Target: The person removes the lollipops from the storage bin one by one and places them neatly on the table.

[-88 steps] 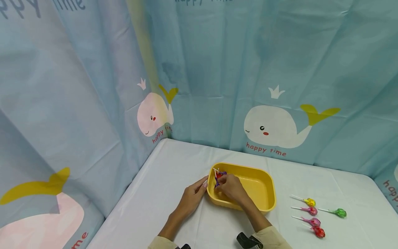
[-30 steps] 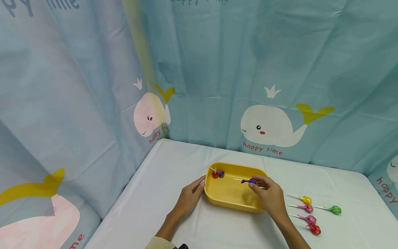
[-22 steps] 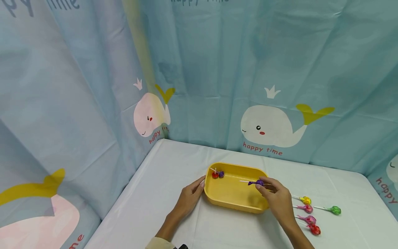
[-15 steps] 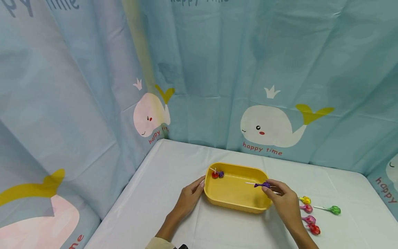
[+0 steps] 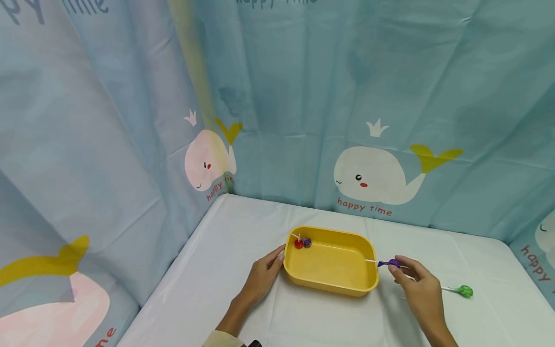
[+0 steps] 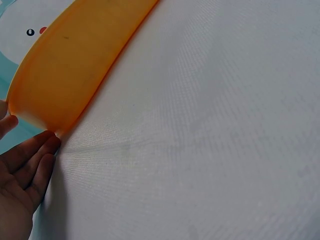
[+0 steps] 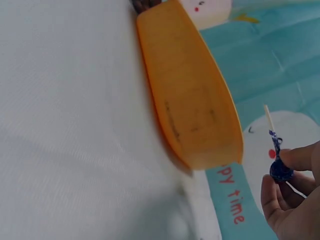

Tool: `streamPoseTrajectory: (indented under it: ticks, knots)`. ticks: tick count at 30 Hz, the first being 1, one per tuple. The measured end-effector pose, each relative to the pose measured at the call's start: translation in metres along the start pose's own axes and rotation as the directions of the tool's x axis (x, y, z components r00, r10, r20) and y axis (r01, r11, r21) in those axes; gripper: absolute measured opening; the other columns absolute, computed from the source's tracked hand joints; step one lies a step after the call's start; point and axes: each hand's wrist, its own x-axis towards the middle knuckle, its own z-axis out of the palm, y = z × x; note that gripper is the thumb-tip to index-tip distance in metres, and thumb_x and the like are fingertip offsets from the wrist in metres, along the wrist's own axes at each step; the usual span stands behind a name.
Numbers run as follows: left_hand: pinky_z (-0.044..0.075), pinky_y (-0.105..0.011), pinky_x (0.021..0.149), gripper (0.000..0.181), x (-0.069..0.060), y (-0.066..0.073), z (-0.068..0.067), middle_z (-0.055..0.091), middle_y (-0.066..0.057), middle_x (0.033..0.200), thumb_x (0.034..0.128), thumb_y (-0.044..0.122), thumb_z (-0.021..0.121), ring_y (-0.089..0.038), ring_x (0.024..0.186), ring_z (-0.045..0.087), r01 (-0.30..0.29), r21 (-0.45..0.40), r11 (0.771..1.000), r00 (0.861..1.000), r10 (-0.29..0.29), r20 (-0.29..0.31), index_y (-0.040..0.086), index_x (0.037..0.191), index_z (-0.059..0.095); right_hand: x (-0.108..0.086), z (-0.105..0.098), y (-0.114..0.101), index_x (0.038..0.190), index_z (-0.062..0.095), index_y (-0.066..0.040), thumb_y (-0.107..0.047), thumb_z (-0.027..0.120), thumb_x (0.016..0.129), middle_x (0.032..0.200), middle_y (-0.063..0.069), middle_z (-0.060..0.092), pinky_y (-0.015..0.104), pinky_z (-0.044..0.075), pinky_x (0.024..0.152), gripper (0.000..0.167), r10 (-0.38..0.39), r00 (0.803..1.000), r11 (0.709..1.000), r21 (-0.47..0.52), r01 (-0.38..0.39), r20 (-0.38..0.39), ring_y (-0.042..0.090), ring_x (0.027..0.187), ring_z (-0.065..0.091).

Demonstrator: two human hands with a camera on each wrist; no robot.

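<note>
In the head view my right hand (image 5: pixel 419 289) pinches a purple-wrapped lollipop (image 5: pixel 389 263) by its candy end, just right of the yellow tray (image 5: pixel 331 286); the white stick points left over the tray's right rim. The right wrist view shows the same lollipop (image 7: pixel 281 170) between thumb and fingers of the right hand (image 7: pixel 295 200). With relaxed, nearly straight fingers, my left hand (image 5: pixel 261 276) touches the tray's left end, also seen in the left wrist view, where the hand (image 6: pixel 25 175) meets the orange-looking tray wall (image 6: pixel 75 65). Inside the tray's back left corner lie a red lollipop (image 5: pixel 298 244) and a purple one (image 5: pixel 307 242).
A green lollipop (image 5: pixel 466 291) lies on the white-covered table right of my right hand, which hides the spot where several other lollipops lay. Blue curtains with printed whales (image 5: pixel 368 176) stand behind and at the left of the table.
The right hand has lifted a purple lollipop from the tray's left part and carried it right, past the right rim. It now covers the yellow, pink and red lollipops. My left hand stays at the tray.
</note>
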Motion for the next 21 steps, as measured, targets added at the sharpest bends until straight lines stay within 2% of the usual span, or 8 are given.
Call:
streamPoseTrajectory:
  ticks: [4,10,11,14,16,17,18,21]
  knots:
    - [0.042,-0.049,0.123,0.047,0.000,0.000,0.000,0.057,0.004,0.156,0.1118,0.050,0.050,-0.025,0.148,0.051,-0.005,0.001,1.000,1.000,0.005,0.002,0.032,0.155,0.056,0.002,-0.009,0.008,0.142,0.066,-0.009,-0.041,0.073,0.102,0.122,0.012,0.077,0.013,0.058,0.069,0.052,0.038,0.999,0.999,-0.016,-0.038,-0.026,-0.001,0.081,0.071]
    - [0.041,-0.049,0.123,0.048,0.000,0.000,0.001,0.056,0.005,0.157,0.1118,0.050,0.050,-0.025,0.149,0.050,-0.006,-0.007,1.000,1.000,0.006,0.008,0.031,0.156,0.055,0.001,-0.025,0.022,0.143,0.067,-0.011,-0.042,0.074,0.101,0.103,-0.007,0.078,0.027,0.062,0.059,0.052,0.094,0.992,0.995,-0.011,-0.095,-0.079,-0.001,0.077,0.069]
    - [0.041,-0.049,0.123,0.048,0.000,0.000,0.001,0.056,0.005,0.157,0.1117,0.050,0.050,-0.024,0.149,0.050,-0.005,-0.006,1.000,1.000,0.005,0.008,0.031,0.156,0.055,0.002,-0.028,0.025,0.143,0.067,-0.012,-0.043,0.074,0.101,0.104,-0.006,0.079,0.027,0.062,0.058,0.053,0.104,0.991,0.994,-0.013,-0.105,-0.082,-0.001,0.075,0.068]
    - [0.041,-0.049,0.123,0.048,0.000,0.000,0.001,0.056,0.005,0.157,0.1117,0.050,0.050,-0.025,0.149,0.050,-0.001,-0.001,1.000,1.000,0.001,0.005,0.031,0.156,0.056,0.004,-0.036,0.032,0.145,0.065,-0.012,-0.048,0.071,0.101,0.122,0.008,0.077,0.014,0.055,0.060,0.056,0.141,0.986,0.988,-0.048,-0.145,-0.088,-0.011,0.078,0.061]
    - [0.041,-0.049,0.123,0.048,0.000,0.000,0.000,0.055,0.005,0.157,0.1117,0.050,0.050,-0.025,0.149,0.050,0.003,-0.001,1.000,1.000,-0.003,0.005,0.030,0.156,0.056,0.007,-0.040,0.036,0.146,0.064,-0.011,-0.050,0.068,0.103,0.137,0.017,0.071,0.008,0.048,0.061,0.058,0.162,0.982,0.982,-0.083,-0.170,-0.094,-0.004,0.088,0.065]
    - [0.041,-0.049,0.123,0.048,0.000,0.000,0.000,0.055,0.005,0.157,0.1116,0.050,0.050,-0.025,0.149,0.050,0.005,-0.001,1.000,1.000,-0.005,0.004,0.030,0.156,0.056,0.008,-0.042,0.037,0.147,0.064,-0.011,-0.051,0.067,0.103,0.143,0.019,0.067,0.009,0.049,0.067,0.059,0.178,0.979,0.978,-0.095,-0.187,-0.096,-0.004,0.089,0.063]
    - [0.041,-0.049,0.123,0.049,0.000,0.000,0.000,0.055,0.005,0.157,0.1116,0.050,0.050,-0.025,0.149,0.050,0.006,-0.001,1.000,1.000,-0.006,0.004,0.030,0.156,0.056,0.009,-0.043,0.039,0.148,0.062,-0.009,-0.050,0.065,0.104,0.147,0.021,0.063,0.011,0.052,0.078,0.060,0.185,0.978,0.975,-0.104,-0.194,-0.098,0.000,0.098,0.065]
    - [0.041,-0.049,0.123,0.049,0.000,-0.001,0.000,0.055,0.005,0.157,0.1114,0.052,0.049,-0.025,0.149,0.050,0.004,0.001,1.000,1.000,-0.004,0.005,0.030,0.156,0.056,0.012,-0.048,0.046,0.148,0.061,-0.005,-0.046,0.063,0.106,0.148,0.026,0.059,0.012,0.053,0.074,0.058,0.196,0.973,0.972,-0.107,-0.209,-0.121,-0.001,0.089,0.065]
